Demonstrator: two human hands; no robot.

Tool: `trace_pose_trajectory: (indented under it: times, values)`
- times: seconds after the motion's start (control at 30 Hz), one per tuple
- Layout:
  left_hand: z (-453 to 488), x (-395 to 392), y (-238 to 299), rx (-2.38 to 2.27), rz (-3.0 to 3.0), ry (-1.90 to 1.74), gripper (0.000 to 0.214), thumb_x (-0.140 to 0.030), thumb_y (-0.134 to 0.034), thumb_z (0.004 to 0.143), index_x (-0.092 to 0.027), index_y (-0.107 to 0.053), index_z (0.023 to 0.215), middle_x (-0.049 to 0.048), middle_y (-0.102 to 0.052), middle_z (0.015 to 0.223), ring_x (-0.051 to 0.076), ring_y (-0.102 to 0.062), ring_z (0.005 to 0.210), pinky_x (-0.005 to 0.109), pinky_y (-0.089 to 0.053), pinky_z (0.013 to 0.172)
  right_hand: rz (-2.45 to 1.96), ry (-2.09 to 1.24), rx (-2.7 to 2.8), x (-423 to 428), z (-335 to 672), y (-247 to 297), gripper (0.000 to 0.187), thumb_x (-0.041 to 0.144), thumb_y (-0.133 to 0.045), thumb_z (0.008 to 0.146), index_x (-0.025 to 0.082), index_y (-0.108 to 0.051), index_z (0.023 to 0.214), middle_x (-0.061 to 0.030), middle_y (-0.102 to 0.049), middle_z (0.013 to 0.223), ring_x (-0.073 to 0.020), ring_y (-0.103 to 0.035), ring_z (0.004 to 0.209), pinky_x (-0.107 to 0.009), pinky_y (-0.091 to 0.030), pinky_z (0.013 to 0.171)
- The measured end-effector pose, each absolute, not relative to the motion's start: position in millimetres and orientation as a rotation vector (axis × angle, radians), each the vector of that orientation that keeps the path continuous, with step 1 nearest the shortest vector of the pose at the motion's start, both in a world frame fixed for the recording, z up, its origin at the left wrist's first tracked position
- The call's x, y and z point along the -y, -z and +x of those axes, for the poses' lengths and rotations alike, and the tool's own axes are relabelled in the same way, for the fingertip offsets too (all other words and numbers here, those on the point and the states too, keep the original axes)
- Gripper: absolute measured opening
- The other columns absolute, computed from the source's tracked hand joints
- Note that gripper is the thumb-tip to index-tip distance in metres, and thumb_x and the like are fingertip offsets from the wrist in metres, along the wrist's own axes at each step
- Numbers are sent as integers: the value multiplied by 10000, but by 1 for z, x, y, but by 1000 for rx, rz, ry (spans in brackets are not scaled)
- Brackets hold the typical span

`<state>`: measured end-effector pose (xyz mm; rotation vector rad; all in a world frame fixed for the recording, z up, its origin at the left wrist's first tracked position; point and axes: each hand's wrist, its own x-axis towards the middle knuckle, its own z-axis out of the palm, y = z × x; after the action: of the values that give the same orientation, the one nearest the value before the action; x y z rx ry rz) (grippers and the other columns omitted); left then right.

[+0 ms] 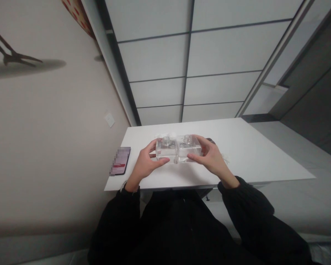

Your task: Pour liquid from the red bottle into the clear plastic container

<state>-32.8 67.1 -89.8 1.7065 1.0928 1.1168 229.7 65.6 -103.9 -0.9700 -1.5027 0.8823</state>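
Observation:
Two clear, square-sided containers (167,151) with round knobs or caps on top are side by side over the table, their facing sides touching or nearly so. My left hand (148,162) grips the left one, thumb across its front and fingers on the far side. Around the right container (189,149) closes my right hand (209,156), its thumb on the front face. Both look upright. I cannot tell whether they are joined or what is inside.
On the white table (264,158), a phone (120,161) lies at the left edge. A small dark object (210,140) is partly hidden behind my right hand. Some clear, crumpled material (225,159) shows beside that wrist. A wall with a socket (109,120) stands at left, panelled doors (160,92) behind.

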Motion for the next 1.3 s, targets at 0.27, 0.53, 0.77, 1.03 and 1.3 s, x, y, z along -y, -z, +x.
trace_pose_trajectory:
  times: [0.27, 0.53, 0.77, 1.03, 1.3]
  values:
    - [-35, -61, 65, -1078, 1733, -1174, 820, -516, -896, 731, -180, -602, 1420, 134, -732, 1353, 332, -721, 1224, 391, -644, 943, -975, -846, 1509, -55, 222, 75, 671, 534, -917, 724, 238, -711, 1290, -106, -769, 1212, -334, -725, 1141, -462, -678, 821]
    - [-36, -53, 59, -1095, 1737, -1207, 808, -463, -900, 729, -179, -609, 1427, 117, -739, 1346, 309, -726, 1217, 371, -642, 953, -991, -942, 1457, -45, 216, 58, 667, 510, -908, 721, 191, -696, 1267, -129, -763, 1191, -331, -722, 1116, -357, -655, 667]
    - [-35, -48, 53, -1085, 1741, -1231, 814, -454, -903, 721, -169, -612, 1426, 127, -739, 1351, 316, -722, 1231, 390, -645, 960, -969, -924, 1453, -42, 214, 55, 666, 510, -911, 713, 197, -694, 1259, -129, -760, 1230, -341, -710, 1166, -394, -667, 731]
    - [-33, -48, 53, -1062, 1703, -1233, 839, -449, -913, 703, -159, -608, 1429, 130, -759, 1315, 319, -739, 1208, 388, -651, 950, -956, -880, 1460, -41, 214, 55, 670, 523, -920, 697, 189, -711, 1238, -123, -778, 1183, -320, -742, 1076, -410, -675, 740]
    - [-33, -48, 62, -1105, 1709, -1197, 854, -475, -914, 704, -162, -593, 1432, 140, -731, 1358, 331, -725, 1227, 411, -642, 977, -987, -845, 1492, -44, 219, 68, 660, 523, -922, 713, 210, -704, 1251, -111, -775, 1210, -328, -730, 1151, -499, -634, 972]
